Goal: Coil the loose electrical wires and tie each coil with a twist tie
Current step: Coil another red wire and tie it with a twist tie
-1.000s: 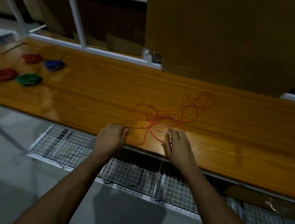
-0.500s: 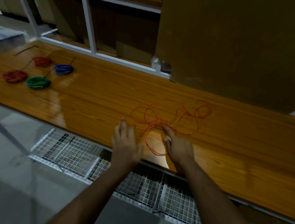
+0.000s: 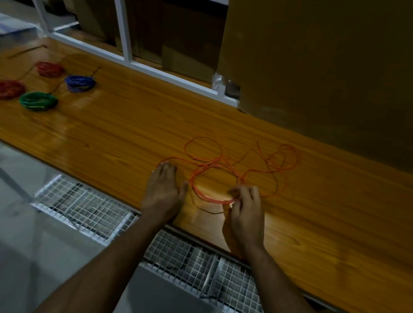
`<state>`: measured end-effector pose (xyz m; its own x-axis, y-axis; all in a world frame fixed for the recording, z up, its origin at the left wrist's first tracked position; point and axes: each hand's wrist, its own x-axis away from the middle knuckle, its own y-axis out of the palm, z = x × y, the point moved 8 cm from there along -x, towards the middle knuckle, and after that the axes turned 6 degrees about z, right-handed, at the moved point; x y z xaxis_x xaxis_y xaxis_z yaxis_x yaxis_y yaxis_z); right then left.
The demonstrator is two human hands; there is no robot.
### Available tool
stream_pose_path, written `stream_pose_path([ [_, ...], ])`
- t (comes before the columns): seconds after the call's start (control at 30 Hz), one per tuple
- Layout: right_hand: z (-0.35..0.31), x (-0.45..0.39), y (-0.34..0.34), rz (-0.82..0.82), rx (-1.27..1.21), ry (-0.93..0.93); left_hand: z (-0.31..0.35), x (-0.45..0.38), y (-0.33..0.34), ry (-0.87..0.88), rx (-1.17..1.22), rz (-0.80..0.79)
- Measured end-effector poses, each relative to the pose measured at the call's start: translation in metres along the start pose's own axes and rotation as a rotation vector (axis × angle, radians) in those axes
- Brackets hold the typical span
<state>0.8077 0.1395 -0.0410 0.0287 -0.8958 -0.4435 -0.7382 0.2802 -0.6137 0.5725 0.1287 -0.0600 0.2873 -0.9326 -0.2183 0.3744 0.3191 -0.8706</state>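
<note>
Between the curled fingers (image 3: 240, 197) of the right hand (image 3: 246, 216), the orange wire (image 3: 212, 181) is pinched at the near right of its forming loop. Opposite, the left hand (image 3: 163, 192) lies flat with straight fingers at the loop's left edge, gripping nothing. Loose slack trails away rightward and back across the wooden table (image 3: 124, 131), nearer the right hand.

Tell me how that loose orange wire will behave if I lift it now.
The orange wire looks thin and springy: its loops sprawl wide, so it will probably droop and uncoil. The right hand pinches only one loop; the rest likely trails and snags.
</note>
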Motion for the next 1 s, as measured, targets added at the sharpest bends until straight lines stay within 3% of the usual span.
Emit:
stream_pose_path([
  [0.13, 0.020, -0.001, -0.020, 0.251, 0.076, 0.276, 0.021, 0.013, -0.011, 0.265, -0.070, 0.048],
  [0.23, 0.026, -0.002, -0.013, 0.197, 0.136, 0.302, 0.037, 0.022, -0.003, 0.545, -0.146, -0.025],
  [0.33, 0.029, -0.002, -0.014, 0.207, 0.095, 0.310, 0.041, 0.022, 0.003, 0.584, -0.106, -0.044],
  [0.43, 0.029, -0.001, -0.013, 0.198, 0.069, 0.293, 0.031, 0.018, 0.003, 0.501, 0.035, 0.023],
  [0.63, 0.006, -0.001, 0.008, -0.017, 0.229, 0.014, 0.003, 0.007, -0.018, -0.011, 0.520, 0.038],
  [0.8, -0.013, 0.001, 0.023, -0.169, 0.356, -0.181, -0.010, 0.001, -0.029, -0.135, 0.628, 0.118],
  [1.0, -0.025, 0.007, 0.021, -0.195, 0.131, -0.243, -0.025, -0.004, -0.029, -0.138, 0.634, 0.258],
])
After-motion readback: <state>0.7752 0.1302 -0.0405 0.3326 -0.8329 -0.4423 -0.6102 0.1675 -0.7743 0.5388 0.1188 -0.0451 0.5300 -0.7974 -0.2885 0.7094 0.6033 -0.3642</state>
